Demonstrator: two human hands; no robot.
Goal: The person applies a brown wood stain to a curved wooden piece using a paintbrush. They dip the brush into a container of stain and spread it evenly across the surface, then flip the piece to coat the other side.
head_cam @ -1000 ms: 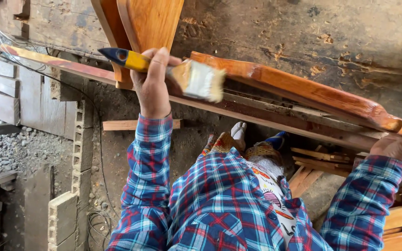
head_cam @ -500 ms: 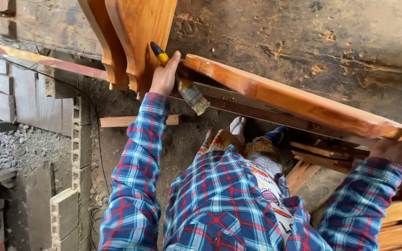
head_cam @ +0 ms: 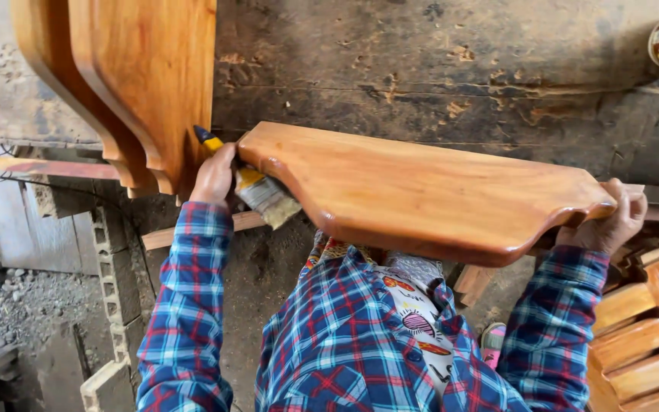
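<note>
Curved board [head_cam: 421, 191] across lap, varnished panels [head_cam: 139, 84] beside

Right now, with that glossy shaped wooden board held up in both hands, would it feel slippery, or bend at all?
The shaped wooden board looks thick and solid, so probably stiff, not bendy. Its wet-looking shine suggests a slick or tacky surface. The right hand grips one end while the left hand also holds a paintbrush, hinting it is fairly heavy.

A dark, stained wooden bench [head_cam: 451, 84] is seen across the top, with two varnished curved boards [head_cam: 139, 84] resting on its left part. On the dirt floor [head_cam: 261, 282] below, concrete blocks [head_cam: 116, 282], gravel [head_cam: 9, 309] and a wooden slat [head_cam: 163, 238] are seen lying.
</note>
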